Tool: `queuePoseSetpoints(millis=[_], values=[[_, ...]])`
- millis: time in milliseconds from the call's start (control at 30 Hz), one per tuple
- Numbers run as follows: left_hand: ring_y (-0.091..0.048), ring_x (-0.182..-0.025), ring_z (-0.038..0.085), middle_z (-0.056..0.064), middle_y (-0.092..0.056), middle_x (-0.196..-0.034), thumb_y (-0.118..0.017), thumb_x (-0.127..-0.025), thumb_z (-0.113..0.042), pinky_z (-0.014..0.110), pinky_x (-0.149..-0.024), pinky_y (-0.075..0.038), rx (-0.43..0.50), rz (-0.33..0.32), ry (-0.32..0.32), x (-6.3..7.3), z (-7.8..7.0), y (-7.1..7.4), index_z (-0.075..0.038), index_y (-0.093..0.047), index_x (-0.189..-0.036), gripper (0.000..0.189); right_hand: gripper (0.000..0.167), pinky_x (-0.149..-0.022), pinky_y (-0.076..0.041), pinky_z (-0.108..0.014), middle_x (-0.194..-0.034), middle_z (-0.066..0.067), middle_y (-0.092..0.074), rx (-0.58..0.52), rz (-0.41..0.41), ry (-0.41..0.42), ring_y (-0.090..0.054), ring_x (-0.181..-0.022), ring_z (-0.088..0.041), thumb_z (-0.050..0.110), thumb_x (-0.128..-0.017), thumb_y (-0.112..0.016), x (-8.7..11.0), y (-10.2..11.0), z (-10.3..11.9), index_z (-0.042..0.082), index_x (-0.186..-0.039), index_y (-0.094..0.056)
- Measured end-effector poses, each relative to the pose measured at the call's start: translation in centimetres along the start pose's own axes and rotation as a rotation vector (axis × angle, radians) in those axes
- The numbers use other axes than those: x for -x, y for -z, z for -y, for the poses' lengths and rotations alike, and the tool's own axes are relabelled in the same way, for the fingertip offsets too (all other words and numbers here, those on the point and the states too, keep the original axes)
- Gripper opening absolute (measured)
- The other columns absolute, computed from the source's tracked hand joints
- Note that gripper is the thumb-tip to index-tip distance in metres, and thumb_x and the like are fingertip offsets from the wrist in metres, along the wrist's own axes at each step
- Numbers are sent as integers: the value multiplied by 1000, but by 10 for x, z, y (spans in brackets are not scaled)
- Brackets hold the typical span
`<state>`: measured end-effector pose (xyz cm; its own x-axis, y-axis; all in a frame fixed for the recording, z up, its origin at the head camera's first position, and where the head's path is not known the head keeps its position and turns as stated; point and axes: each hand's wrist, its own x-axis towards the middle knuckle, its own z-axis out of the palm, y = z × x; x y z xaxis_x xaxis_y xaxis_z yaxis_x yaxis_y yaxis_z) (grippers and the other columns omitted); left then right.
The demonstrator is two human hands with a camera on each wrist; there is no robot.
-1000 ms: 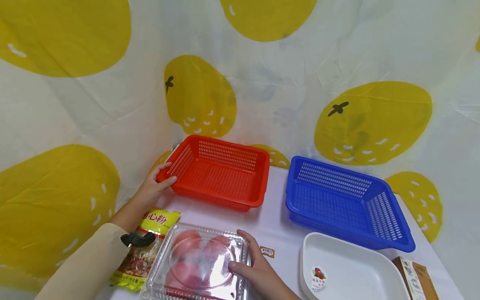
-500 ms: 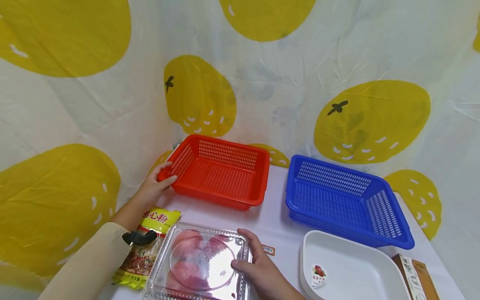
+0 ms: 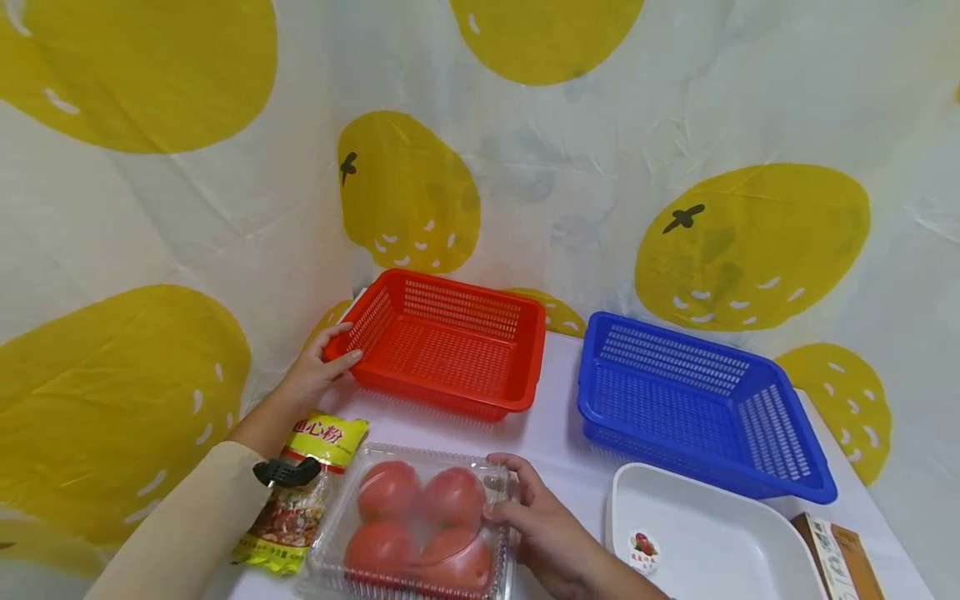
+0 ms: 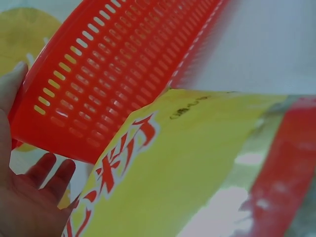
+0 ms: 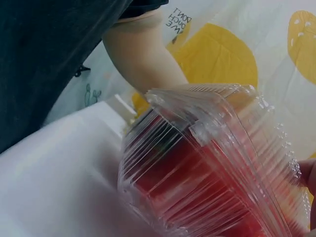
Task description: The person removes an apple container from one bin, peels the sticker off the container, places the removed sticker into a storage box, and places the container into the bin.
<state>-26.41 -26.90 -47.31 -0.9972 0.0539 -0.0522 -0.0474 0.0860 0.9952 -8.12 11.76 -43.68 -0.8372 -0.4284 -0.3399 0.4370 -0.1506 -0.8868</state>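
My left hand [image 3: 321, 367] grips the left front corner of a red plastic basket [image 3: 442, 400], thumb over the rim. In the left wrist view, two fingers show below the basket's slotted wall [image 4: 94, 94]. My right hand [image 3: 551, 533] holds the right edge of a clear plastic clamshell box [image 3: 330, 533], thumb on the lid. Several tomatoes [image 3: 382, 546] show through it. The right wrist view shows the box's ribbed side [image 5: 197, 173] close up, with fingers [image 5: 308, 177] at its edge. A yellow packet of macaroni [image 3: 326, 437] lies under my left forearm, beside the box.
A blue basket [image 3: 675, 450] stands right of the red one. In front of it sits a white tub [image 3: 720, 533] with a fruit sticker. A small brown-and-white box [image 3: 840, 554] lies at the right edge. A patterned curtain [image 3: 555, 167] hangs behind the table.
The box has shifted slightly right with my right hand and its tilt has changed; the glare on the lid is gone and the tomatoes show plainly. My left hand stays on the red basket.
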Motion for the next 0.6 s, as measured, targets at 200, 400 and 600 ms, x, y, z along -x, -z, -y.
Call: queuePoseSetpoints(millis=[200,400,600], values=[[-50,-129,34,24,-33,-164,-70,-106,-27,41,-107,-52,-35,3,5,2,-5,-5,-21,-24,-170,79,65,-94,-55,-47,-150,-13,-44,42,-35,41,-56,-122,-30,10,-98,-67,-2,9,44,24,-154,-38],[-49,-133,39,24,-33,-163,-69,-106,-28,44,-111,-50,-26,20,22,2,-9,-3,-22,-21,-170,81,61,-101,-53,-48,-148,-8,-52,49,-68,96,-55,-128,-29,10,-102,-62,-19,21,104,28,-156,-38],[-42,-140,44,23,-29,-166,-69,-106,-27,54,-116,-43,-49,26,54,4,-12,-1,-25,-20,-171,81,62,-106,-52,-48,-160,-6,-37,59,-118,115,-43,-139,-34,16,-106,-61,-61,32,152,30,-161,-35]])
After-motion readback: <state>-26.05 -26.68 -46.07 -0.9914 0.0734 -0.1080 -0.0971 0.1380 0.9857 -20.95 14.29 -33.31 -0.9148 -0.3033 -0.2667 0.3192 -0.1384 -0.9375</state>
